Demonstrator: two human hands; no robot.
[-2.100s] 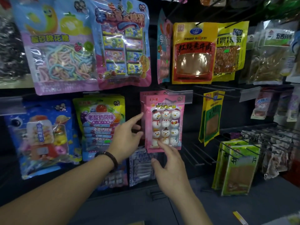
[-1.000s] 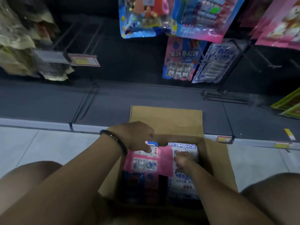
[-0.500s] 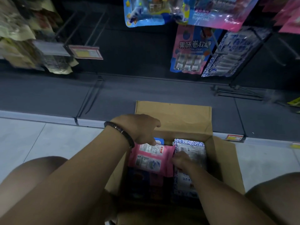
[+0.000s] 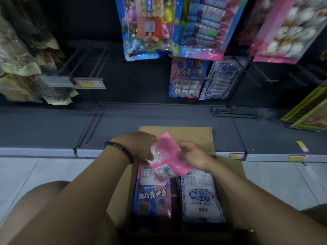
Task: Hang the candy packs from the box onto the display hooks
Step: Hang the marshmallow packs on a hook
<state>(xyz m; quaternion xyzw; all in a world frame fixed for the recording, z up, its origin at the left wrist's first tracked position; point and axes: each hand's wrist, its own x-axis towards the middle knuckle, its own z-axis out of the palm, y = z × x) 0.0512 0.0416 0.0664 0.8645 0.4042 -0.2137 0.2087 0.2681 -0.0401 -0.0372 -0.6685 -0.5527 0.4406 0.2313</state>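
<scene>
Now the flat pink plastic candy pack (image 4: 169,156), which half a second ago lay flat on the stock inside the open brown cardboard box (image 4: 175,133), is lifted clear and held above the box's far half. In my judgement that finishes the pick, and the carry up to a hook comes next.

The left hand (image 4: 139,145) grips the pack's left edge, fingers curled behind it. The right hand (image 4: 192,154) pinches the right edge, fingers closed on the film.

The pack is tilted, its printed back label facing the camera. Its long axis slants from the box's rear flap down toward the person, leaning right. Which end carries the hang hole I cannot tell.

Below it in the box lie a blue-and-pink candy pack (image 4: 152,197) and a blue-and-white patterned pack (image 4: 200,197), side by side. Beyond the box to the left, bare wire display hooks (image 4: 83,62) stick out.
</scene>
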